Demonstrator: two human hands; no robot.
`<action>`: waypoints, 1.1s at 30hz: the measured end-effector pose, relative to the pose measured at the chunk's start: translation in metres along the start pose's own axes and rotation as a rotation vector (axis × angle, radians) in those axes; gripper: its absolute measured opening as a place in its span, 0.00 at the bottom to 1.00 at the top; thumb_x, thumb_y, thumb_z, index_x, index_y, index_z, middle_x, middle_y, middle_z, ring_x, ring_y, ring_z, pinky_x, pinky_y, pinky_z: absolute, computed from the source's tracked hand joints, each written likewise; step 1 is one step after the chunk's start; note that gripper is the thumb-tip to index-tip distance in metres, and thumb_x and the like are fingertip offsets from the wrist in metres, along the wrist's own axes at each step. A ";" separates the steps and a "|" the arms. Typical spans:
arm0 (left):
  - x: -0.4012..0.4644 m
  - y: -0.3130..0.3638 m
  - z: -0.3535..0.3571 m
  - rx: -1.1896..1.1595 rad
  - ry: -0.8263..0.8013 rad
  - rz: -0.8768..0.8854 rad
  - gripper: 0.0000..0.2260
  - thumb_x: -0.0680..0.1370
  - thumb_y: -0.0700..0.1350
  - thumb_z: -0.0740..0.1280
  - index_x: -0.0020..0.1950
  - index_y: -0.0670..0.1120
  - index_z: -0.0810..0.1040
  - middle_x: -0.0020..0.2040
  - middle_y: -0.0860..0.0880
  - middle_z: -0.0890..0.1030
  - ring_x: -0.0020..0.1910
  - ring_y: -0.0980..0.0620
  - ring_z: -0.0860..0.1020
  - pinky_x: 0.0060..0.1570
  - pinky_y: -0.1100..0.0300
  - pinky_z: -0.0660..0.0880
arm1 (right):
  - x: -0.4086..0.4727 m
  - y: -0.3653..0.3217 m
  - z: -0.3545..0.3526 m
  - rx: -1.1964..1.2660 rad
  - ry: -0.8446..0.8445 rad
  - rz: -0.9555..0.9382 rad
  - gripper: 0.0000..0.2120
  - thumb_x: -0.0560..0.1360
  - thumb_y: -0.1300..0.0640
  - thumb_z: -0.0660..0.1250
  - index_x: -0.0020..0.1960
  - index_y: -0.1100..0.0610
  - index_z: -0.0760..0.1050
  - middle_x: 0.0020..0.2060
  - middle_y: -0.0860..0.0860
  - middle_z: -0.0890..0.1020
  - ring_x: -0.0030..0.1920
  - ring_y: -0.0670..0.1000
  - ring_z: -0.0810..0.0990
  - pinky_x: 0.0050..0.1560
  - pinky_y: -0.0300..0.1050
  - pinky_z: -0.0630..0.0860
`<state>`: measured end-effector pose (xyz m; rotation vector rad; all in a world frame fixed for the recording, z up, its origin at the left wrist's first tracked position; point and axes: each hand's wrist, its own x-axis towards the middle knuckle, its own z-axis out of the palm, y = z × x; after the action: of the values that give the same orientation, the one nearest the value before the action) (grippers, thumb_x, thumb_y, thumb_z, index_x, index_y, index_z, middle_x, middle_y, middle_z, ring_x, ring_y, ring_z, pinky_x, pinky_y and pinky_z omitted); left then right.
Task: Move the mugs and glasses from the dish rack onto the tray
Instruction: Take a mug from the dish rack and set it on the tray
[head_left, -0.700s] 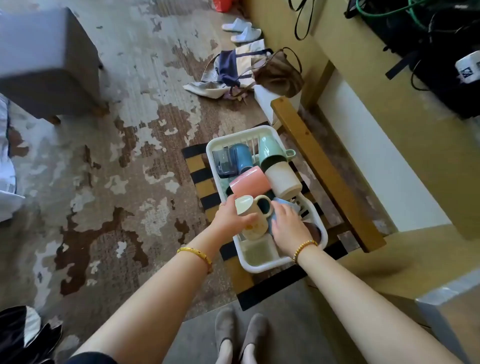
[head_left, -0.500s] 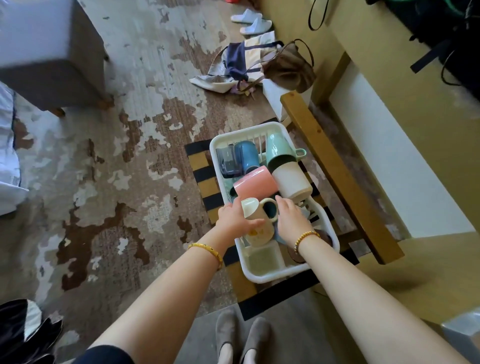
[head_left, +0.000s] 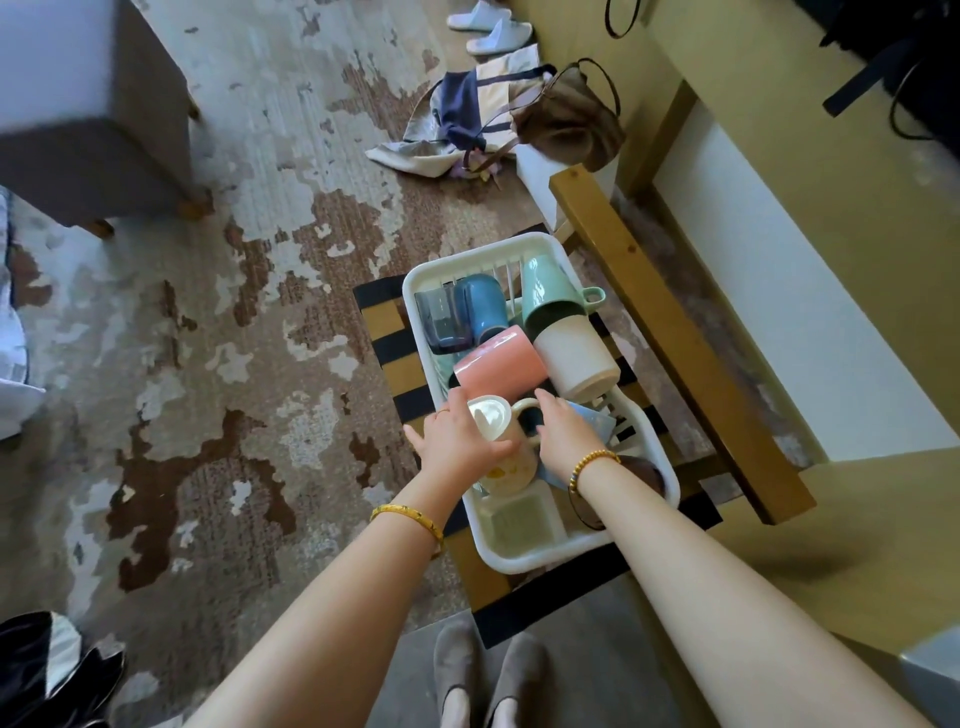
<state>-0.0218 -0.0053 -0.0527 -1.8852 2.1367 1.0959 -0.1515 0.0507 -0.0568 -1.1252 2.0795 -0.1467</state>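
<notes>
Rug (head_left: 218, 322) filled most of the view; bench (head_left: 675, 332) ran from 12 to 4 o'clock along the right. White rack (head_left: 670, 480) sat on a striped mat (head_left: 384, 332) just right of centre. No tray in view, so every mug and glass was yet to be moved.

Rack contents, far end to near: dark glass (head_left: 441, 322) at 11 o'clock of the rack, blue mug (head_left: 480, 309) touching it, green mug (head_left: 548, 291) at 1 o'clock. Mid rack: pink mug (head_left: 501, 366) lying on its side, white cup (head_left: 576, 358) tilted beside it. Near end: cream mug (head_left: 501, 447), between both hands.

Change over the last half second and more: small. Both hands stayed at the cream mug. The left hand (head_left: 457, 441) slid a little further round it, and the mug seemed tipped slightly more toward the near end. It had not left the rack. The camera also dipped, which shifted the rack in the view without any real move.

Left hand: fingers curled round the cream mug's body from 9 o'clock, thumb across the front. Firm hold, by the look. Right hand (head_left: 563, 439): fingers bent down at the mug's handle side, 3 o'clock of it, over a pale blue piece (head_left: 597, 418). Whether it gripped the handle or only touched there, I could not tell; its fingertips were hidden.

Judgement: first pick in progress, grasp being settled, lift not yet begun. Pink mug lay just beyond the hands; a careless lift could knock it.
</notes>
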 end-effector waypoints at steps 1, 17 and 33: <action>-0.002 0.000 0.001 -0.039 0.003 0.007 0.33 0.65 0.60 0.71 0.63 0.53 0.60 0.57 0.50 0.74 0.61 0.46 0.71 0.70 0.38 0.44 | -0.001 0.000 0.000 0.012 -0.004 0.008 0.27 0.77 0.66 0.57 0.73 0.52 0.55 0.66 0.54 0.68 0.64 0.57 0.70 0.61 0.62 0.71; -0.074 0.047 -0.075 -0.378 -0.080 0.321 0.43 0.65 0.51 0.76 0.71 0.57 0.52 0.62 0.53 0.66 0.54 0.56 0.69 0.38 0.72 0.66 | -0.096 -0.027 -0.069 0.520 0.274 0.053 0.03 0.80 0.57 0.54 0.51 0.52 0.66 0.51 0.56 0.76 0.51 0.55 0.75 0.50 0.52 0.75; -0.225 0.235 -0.075 -0.367 -0.328 0.746 0.53 0.65 0.54 0.76 0.75 0.54 0.40 0.71 0.44 0.65 0.68 0.45 0.67 0.65 0.51 0.67 | -0.306 0.058 -0.171 0.697 1.069 0.083 0.15 0.74 0.71 0.56 0.45 0.51 0.71 0.38 0.45 0.76 0.39 0.43 0.74 0.34 0.24 0.69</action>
<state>-0.1510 0.1356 0.2212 -0.8491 2.6064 1.8695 -0.2029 0.2772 0.2116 -0.5223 2.5668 -1.5770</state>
